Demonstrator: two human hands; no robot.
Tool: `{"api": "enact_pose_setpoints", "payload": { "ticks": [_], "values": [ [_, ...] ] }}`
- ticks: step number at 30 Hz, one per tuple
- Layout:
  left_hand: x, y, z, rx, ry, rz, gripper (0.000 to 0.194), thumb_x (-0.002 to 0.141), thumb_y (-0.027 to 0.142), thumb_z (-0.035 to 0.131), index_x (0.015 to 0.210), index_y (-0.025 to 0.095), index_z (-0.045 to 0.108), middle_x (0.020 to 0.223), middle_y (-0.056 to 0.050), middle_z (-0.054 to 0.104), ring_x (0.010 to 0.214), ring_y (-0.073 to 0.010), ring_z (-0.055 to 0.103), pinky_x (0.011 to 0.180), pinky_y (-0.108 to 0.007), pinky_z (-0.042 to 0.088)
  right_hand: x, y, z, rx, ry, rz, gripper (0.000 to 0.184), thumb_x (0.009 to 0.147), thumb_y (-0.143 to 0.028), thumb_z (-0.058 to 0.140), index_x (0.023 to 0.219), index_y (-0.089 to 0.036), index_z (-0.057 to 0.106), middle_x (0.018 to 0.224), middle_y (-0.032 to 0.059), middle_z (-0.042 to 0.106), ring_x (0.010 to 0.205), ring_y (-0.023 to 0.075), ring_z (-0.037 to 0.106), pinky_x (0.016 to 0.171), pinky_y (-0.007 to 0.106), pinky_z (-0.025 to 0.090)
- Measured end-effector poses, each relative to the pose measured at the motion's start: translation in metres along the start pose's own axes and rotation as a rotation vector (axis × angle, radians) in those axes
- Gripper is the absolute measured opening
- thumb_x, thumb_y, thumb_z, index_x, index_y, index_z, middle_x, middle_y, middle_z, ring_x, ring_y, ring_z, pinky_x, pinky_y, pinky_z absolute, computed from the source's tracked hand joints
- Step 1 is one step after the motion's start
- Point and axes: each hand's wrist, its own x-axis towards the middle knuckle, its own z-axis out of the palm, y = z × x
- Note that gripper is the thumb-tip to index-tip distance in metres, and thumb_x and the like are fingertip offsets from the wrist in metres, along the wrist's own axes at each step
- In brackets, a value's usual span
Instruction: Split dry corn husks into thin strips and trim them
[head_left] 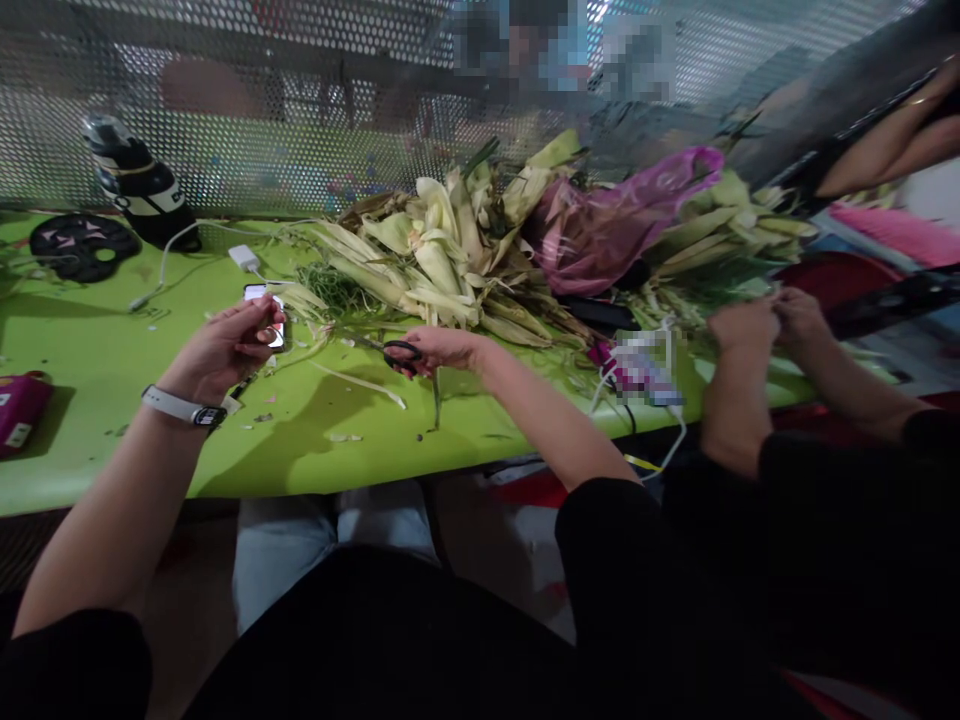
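My left hand (232, 340) is closed in a pinch, with pale strips of corn husk (304, 300) running out from its fingertips. Partly behind those fingers lies a phone with a lit screen (277, 333). In my right hand (442, 348) are scissors with black handles (402, 352); their blades point left toward the strips. Whether the blades touch the husk, I cannot tell. Just beyond both hands rises a large heap of corn husks (442, 255), with thin green shreds (337, 290) at its left side.
A pink plastic bag (600, 230) rests on the heap. Farther left are a dark bottle (142, 185), a black palette-like object (84, 247), a white charger (244, 258) and a purple box (22, 412). Scraps litter the green table (300, 455). At right, another person's hands (765, 320) work close by.
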Motion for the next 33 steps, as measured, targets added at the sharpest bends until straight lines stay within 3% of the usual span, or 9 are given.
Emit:
{"api": "enact_pose_setpoints", "payload": {
  "ticks": [4, 10, 16, 33],
  "values": [
    [-0.001, -0.001, 0.003, 0.012, 0.003, 0.001, 0.012, 0.091, 0.005, 0.055, 0.083, 0.009, 0.064, 0.073, -0.003, 0.065, 0.047, -0.0017, 0.051, 0.032, -0.004, 0.032, 0.013, -0.002, 0.018, 0.199, -0.091, 0.011, 0.045, 0.093, -0.054, 0.053, 0.070, -0.015, 0.055, 0.060, 0.0023, 0.063, 0.036, 0.0045, 0.044, 0.033, 0.016, 0.033],
    [-0.003, -0.003, 0.003, 0.013, -0.026, -0.010, 0.003, 0.087, 0.006, 0.063, 0.085, 0.009, 0.063, 0.075, -0.003, 0.066, 0.050, -0.0018, 0.051, 0.033, -0.004, 0.033, 0.032, -0.010, 0.024, 0.305, -0.044, 0.066, 0.047, 0.095, -0.054, 0.050, 0.067, -0.015, 0.051, 0.057, 0.0024, 0.062, 0.033, 0.0038, 0.043, 0.029, 0.014, 0.031],
    [-0.004, -0.006, 0.002, 0.004, -0.070, -0.020, 0.004, 0.086, 0.007, 0.064, 0.086, 0.009, 0.061, 0.077, -0.003, 0.066, 0.050, -0.0014, 0.050, 0.034, -0.004, 0.033, 0.043, -0.012, 0.025, 0.315, -0.063, 0.047, 0.043, 0.096, -0.049, 0.050, 0.069, -0.016, 0.050, 0.056, 0.0008, 0.061, 0.032, 0.0030, 0.040, 0.028, 0.012, 0.029],
    [-0.002, -0.006, -0.001, -0.003, -0.056, -0.012, 0.004, 0.088, 0.006, 0.060, 0.089, 0.010, 0.061, 0.077, -0.004, 0.067, 0.050, -0.0015, 0.049, 0.034, -0.004, 0.031, 0.044, 0.004, 0.021, 0.236, -0.069, -0.060, 0.046, 0.089, -0.055, 0.059, 0.067, -0.015, 0.051, 0.053, -0.0034, 0.054, 0.032, 0.0004, 0.024, 0.027, 0.014, 0.018]
  ]
}}
